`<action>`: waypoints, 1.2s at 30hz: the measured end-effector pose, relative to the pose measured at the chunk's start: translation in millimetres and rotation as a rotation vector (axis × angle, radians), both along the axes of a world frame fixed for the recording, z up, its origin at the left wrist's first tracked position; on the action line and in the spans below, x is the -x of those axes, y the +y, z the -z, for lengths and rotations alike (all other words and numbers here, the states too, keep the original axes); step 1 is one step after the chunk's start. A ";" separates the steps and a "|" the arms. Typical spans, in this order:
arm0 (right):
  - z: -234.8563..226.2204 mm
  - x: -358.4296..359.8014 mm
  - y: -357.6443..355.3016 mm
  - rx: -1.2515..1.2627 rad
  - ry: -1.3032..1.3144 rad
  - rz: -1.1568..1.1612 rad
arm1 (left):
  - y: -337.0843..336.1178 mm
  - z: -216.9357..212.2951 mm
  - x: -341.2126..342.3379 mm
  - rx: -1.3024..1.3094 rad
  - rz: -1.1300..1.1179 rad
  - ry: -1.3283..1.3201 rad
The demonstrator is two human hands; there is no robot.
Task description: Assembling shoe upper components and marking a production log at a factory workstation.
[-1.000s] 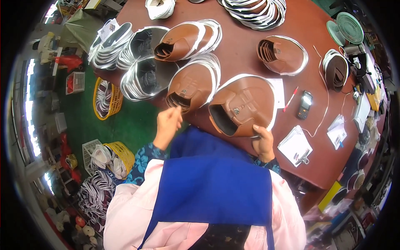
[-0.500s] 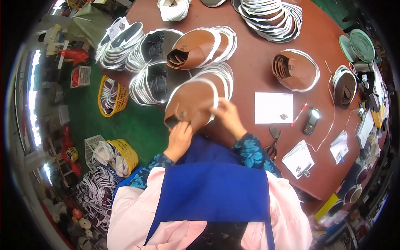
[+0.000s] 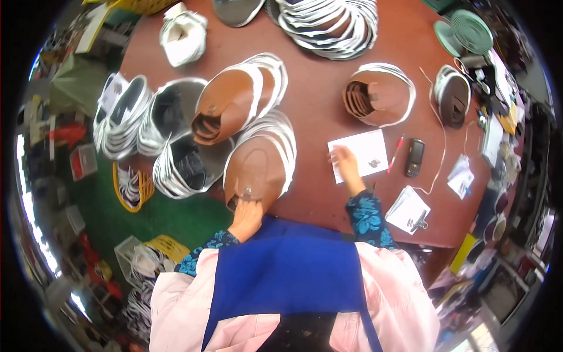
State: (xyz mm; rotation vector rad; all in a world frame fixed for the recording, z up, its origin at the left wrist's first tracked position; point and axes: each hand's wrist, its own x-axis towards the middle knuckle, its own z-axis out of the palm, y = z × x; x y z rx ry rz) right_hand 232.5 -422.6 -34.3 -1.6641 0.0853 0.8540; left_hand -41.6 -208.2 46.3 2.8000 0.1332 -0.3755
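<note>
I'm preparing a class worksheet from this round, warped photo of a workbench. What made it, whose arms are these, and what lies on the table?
A wide fisheye camera worn on a person's head took it, looking down, so straight edges bend. The arms from below belong to that person, who wears a blue apron. The left hand rests on the near end of a stack of brown shoe uppers. The right hand touches a white paper sheet. On the reddish-brown table also lie more stacks, a red pen and a dark handheld device.
</note>
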 end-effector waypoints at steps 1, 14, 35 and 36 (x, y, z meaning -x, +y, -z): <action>13.5 19.8 -1.6 -0.069 0.039 -0.150 | 4.5 -1.3 -3.9 0.032 0.018 -0.001; -62.9 72.0 47.5 -0.360 -0.029 0.217 | 65.2 -105.7 -114.5 1.368 -0.373 0.300; 11.0 -59.2 -116.1 0.773 -0.545 0.102 | 5.5 -27.3 -187.7 0.391 -0.068 -0.230; 16.3 -59.0 -122.2 0.705 -0.498 0.133 | -8.5 -26.1 -213.1 0.412 0.017 -0.258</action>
